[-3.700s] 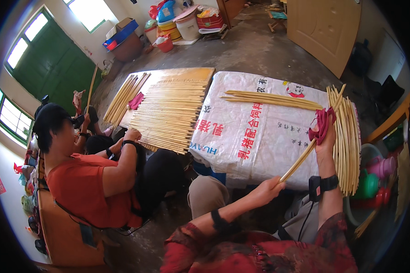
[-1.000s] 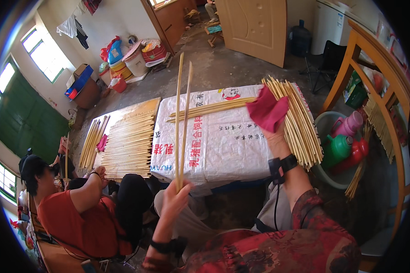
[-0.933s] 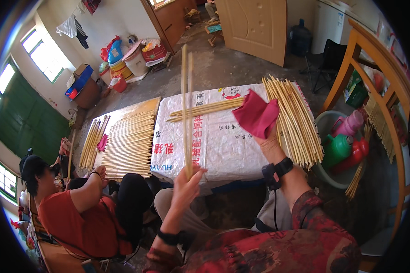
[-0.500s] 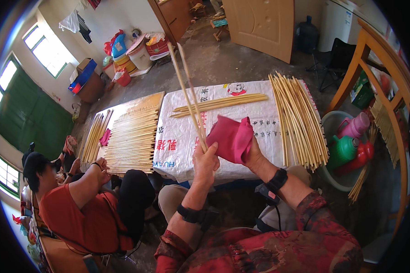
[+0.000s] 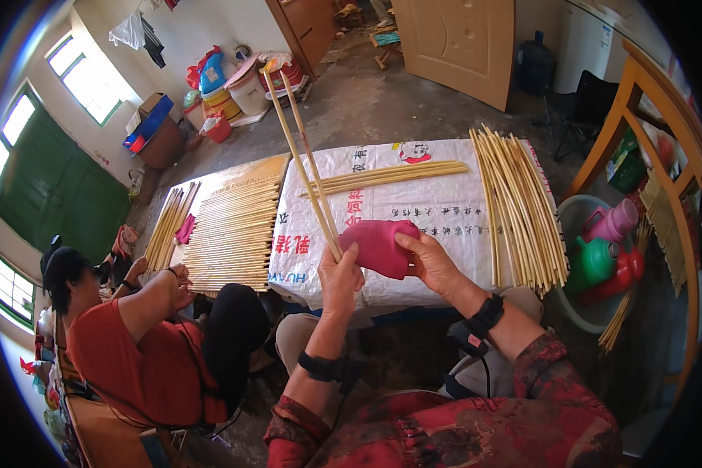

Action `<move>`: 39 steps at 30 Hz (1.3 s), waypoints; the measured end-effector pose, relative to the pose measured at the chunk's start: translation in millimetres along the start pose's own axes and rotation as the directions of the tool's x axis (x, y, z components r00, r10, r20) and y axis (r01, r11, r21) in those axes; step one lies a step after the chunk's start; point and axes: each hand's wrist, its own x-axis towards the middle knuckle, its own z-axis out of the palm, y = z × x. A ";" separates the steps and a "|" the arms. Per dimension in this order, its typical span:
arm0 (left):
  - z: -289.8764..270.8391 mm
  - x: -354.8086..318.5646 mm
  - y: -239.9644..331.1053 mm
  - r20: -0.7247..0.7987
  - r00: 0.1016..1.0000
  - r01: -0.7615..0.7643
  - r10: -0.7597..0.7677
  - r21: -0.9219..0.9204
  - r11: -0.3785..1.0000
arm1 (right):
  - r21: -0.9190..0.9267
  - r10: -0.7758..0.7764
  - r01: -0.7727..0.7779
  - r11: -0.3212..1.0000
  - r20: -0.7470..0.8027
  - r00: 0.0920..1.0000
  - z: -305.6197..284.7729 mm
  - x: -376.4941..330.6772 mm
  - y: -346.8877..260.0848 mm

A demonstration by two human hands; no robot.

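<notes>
My left hand (image 5: 342, 282), low centre of the frame, is closed round the lower ends of two pale sticks (image 5: 301, 161), which slant toward the upper left. My right hand (image 5: 438, 267), beside it, pinches a magenta cloth (image 5: 376, 248) between thumb and fingers; the cloth's left edge meets my left hand. Half a second ago it was spread broader; now it is gathered rounder, with my right thumb on top. Seconds before that, it was wrapped round a stick at the right.

Beneath, the white woven sheet (image 5: 437, 242) bears blue lettering at its near left corner, large red characters left of centre, small black ones to the right, and a cartoon figure at its far edge. A few loose sticks (image 5: 398, 178) lie beyond my hands, with a dense pile (image 5: 519, 210) right of them.
</notes>
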 end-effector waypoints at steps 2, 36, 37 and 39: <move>1.1 -2.3 -0.4 0.010 1.000 0.008 -0.008 0.009 1.000 | -0.104 0.027 -0.034 0.994 -0.073 0.997 -1.6 -0.1 0.9; -0.8 -12.1 -29.4 0.037 0.990 0.129 -0.135 0.128 0.983 | 0.292 -0.062 0.092 0.952 -0.112 0.992 -21.2 9.3 -7.7; -4.7 -12.8 -32.0 0.038 0.990 0.129 -0.135 0.127 0.983 | 0.291 -0.062 0.093 0.952 -0.112 0.992 -23.6 9.9 -10.1; -12.3 -14.8 -37.6 0.039 0.994 0.095 -0.103 0.164 0.982 | 0.090 -0.260 0.275 0.957 -0.154 0.953 -27.4 13.0 -18.5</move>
